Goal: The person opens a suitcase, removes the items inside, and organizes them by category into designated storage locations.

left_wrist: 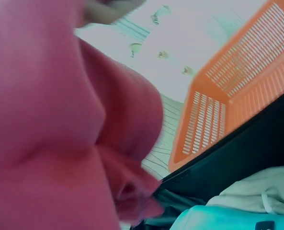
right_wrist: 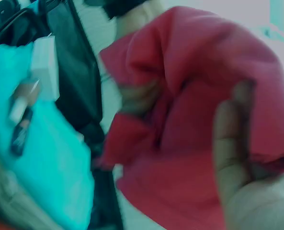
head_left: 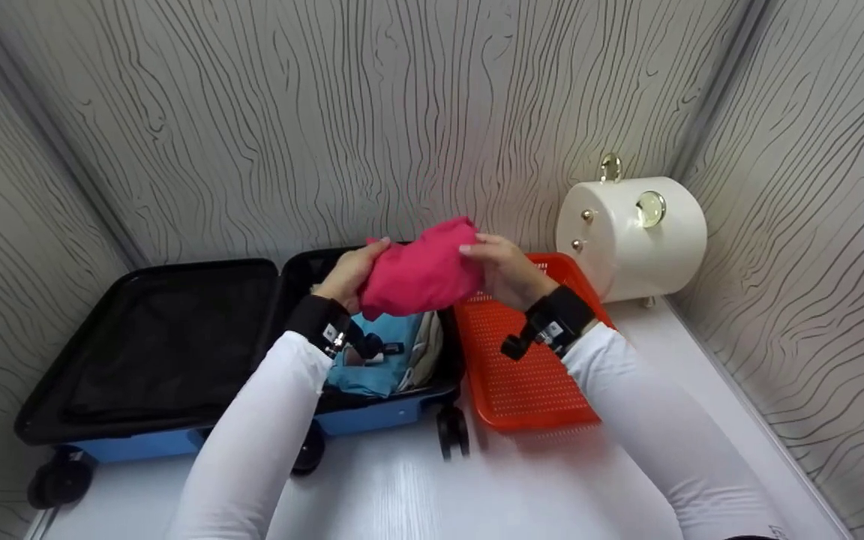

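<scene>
A bundled pink cloth [head_left: 421,271] is held in the air between both hands, above the right half of an open blue suitcase [head_left: 372,416]. My left hand [head_left: 351,273] grips its left end and my right hand [head_left: 503,268] grips its right end, fingers curled over the fabric. The pink cloth [left_wrist: 51,124] fills most of the left wrist view. In the right wrist view the pink cloth [right_wrist: 199,115] is blurred, with my right thumb [right_wrist: 230,139] pressed on it. Inside the suitcase lie a turquoise garment [head_left: 372,364] and a pale one [head_left: 426,349].
An empty orange perforated tray [head_left: 529,382] lies right of the suitcase on the white table [head_left: 417,495]. A white cylindrical case [head_left: 631,236] stands behind it in the back right corner. The suitcase's black-lined lid [head_left: 162,345] lies open at the left. Patterned walls enclose three sides.
</scene>
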Tool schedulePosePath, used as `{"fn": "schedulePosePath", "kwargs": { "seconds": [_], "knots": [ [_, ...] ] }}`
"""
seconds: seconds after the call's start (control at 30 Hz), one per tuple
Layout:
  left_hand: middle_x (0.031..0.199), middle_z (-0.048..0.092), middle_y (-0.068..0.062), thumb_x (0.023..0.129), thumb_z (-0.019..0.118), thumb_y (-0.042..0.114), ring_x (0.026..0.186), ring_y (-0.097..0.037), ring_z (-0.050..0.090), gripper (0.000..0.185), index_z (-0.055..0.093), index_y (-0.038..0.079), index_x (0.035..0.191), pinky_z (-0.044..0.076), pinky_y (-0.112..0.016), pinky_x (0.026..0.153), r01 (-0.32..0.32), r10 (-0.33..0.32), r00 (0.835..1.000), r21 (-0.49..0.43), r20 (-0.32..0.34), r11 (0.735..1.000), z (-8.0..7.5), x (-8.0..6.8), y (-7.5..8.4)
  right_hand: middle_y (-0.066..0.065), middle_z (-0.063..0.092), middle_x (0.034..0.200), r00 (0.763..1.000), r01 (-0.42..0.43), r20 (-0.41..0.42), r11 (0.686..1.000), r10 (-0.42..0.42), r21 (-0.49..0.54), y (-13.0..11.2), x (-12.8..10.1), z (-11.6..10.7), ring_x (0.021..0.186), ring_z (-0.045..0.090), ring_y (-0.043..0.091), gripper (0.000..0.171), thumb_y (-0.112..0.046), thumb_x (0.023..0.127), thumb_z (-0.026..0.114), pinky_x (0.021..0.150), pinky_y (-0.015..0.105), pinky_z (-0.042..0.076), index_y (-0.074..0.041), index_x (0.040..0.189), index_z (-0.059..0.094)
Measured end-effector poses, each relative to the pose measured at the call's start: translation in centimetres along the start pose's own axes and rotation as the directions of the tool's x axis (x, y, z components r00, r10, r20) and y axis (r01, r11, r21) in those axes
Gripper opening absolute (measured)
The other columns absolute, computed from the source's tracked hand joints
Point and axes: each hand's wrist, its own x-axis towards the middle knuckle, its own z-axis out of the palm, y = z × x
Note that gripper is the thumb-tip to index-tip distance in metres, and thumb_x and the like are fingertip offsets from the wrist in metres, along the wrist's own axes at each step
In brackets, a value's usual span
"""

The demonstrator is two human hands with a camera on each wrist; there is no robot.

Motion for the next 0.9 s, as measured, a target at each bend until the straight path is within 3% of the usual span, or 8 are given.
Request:
{"fn": "schedulePosePath", "kwargs": {
  "seconds": [0.07, 0.17, 0.27, 0.33, 0.43, 0.57, 0.7, 0.9],
  "knots": [
    [0.086, 0.065, 0.002, 0.112, 0.06, 0.034, 0.073, -0.01, 0.063, 0.029, 0.069, 0.007, 0.114, 0.053, -0.025, 0.065, -0.02, 0.021, 1.0, 0.066, -0.014, 0.998, 0.7, 0.2, 0.1, 0.007, 0.063, 0.127, 0.983, -0.118, -0.145, 0.993, 0.114, -0.019, 0.4, -0.5, -1.1, 0.105, 0.069, 0.02, 0.038, -0.034, 0.114, 0.053, 0.088, 0.034, 0.062, -0.006, 0.139, 0.057],
    [0.105, 0.067, -0.004, 0.113, 0.059, 0.03, 0.085, -0.012, 0.064, 0.039, 0.062, 0.002, 0.139, 0.054, -0.026, 0.072, -0.05, 0.052, 0.999, 0.153, -0.003, 0.987, 2.2, 0.7, -0.1, 0.005, 0.065, 0.117, 0.905, -0.294, -0.322, 0.956, 0.277, -0.005, 1.7, -0.9, -2.5, 0.094, 0.07, 0.018, 0.044, -0.049, 0.111, 0.058, 0.081, 0.033, 0.061, -0.009, 0.13, 0.062],
    [0.128, 0.065, -0.011, 0.113, 0.059, 0.026, 0.103, -0.017, 0.063, 0.051, 0.05, 0.002, 0.157, 0.053, -0.029, 0.085, -0.091, 0.09, 0.996, 0.203, 0.015, 0.975, 3.9, 1.1, -0.7, 0.005, 0.067, 0.098, 0.84, -0.421, -0.384, 0.907, 0.383, -0.018, 3.6, -1.5, -3.7, 0.077, 0.067, 0.016, 0.04, -0.05, 0.109, 0.062, 0.071, 0.03, 0.06, -0.011, 0.115, 0.065],
    [0.139, 0.062, -0.015, 0.114, 0.058, 0.026, 0.11, -0.019, 0.061, 0.054, 0.046, 0.003, 0.161, 0.052, -0.032, 0.091, -0.12, 0.114, 0.993, 0.227, 0.038, 0.967, 5.1, 1.2, -1.1, 0.005, 0.068, 0.096, 0.832, -0.458, -0.357, 0.889, 0.424, -0.012, 4.7, -2.1, -4.3, 0.078, 0.068, 0.017, 0.038, -0.05, 0.11, 0.059, 0.073, 0.031, 0.06, -0.013, 0.114, 0.065],
    [0.146, 0.061, -0.018, 0.114, 0.058, 0.025, 0.114, -0.02, 0.061, 0.055, 0.044, 0.005, 0.163, 0.051, -0.034, 0.096, -0.171, 0.153, 0.984, 0.25, 0.091, 0.953, 7.0, 1.3, -1.3, 0.004, 0.071, 0.104, 0.847, -0.454, -0.289, 0.89, 0.446, 0.042, 5.9, -2.8, -5.0, 0.088, 0.069, 0.019, 0.04, -0.052, 0.113, 0.052, 0.08, 0.034, 0.06, -0.016, 0.12, 0.066],
    [0.155, 0.057, -0.018, 0.113, 0.057, 0.024, 0.122, -0.022, 0.059, 0.056, 0.043, 0.009, 0.166, 0.049, -0.037, 0.103, -0.218, 0.188, 0.973, 0.261, 0.133, 0.94, 9.1, 1.6, -1.1, 0.001, 0.073, 0.101, 0.859, -0.375, -0.333, 0.921, 0.389, 0.11, 6.3, -3.1, -5.8, 0.087, 0.07, 0.018, 0.026, -0.035, 0.113, 0.057, 0.078, 0.031, 0.059, -0.013, 0.116, 0.072],
    [0.165, 0.049, -0.018, 0.11, 0.052, 0.017, 0.135, -0.028, 0.054, 0.06, 0.039, 0.01, 0.168, 0.045, -0.043, 0.115, -0.22, 0.191, 0.974, 0.308, 0.121, 0.926, 10.0, 2.1, -1.2, -0.003, 0.073, 0.106, 0.856, -0.287, -0.458, 0.957, 0.24, -0.035, 5.8, -3.1, -7.5, 0.09, 0.069, 0.013, 0.026, -0.016, 0.109, 0.061, 0.081, 0.027, 0.059, -0.003, 0.129, 0.073],
    [0.18, 0.021, -0.018, 0.099, 0.046, -0.003, 0.165, -0.032, 0.025, 0.083, 0.015, 0.013, 0.175, 0.024, -0.046, 0.134, -0.294, 0.238, 0.956, 0.496, 0.174, 0.817, 10.2, 3.8, -3.1, 0.018, 0.059, 0.146, 0.826, -0.292, -0.56, 0.898, 0.063, -0.33, 4.2, -3.6, -10.9, 0.125, 0.058, 0.023, 0.052, -0.017, 0.114, 0.052, 0.112, 0.034, 0.046, 0.005, 0.16, 0.042]
  ]
}}
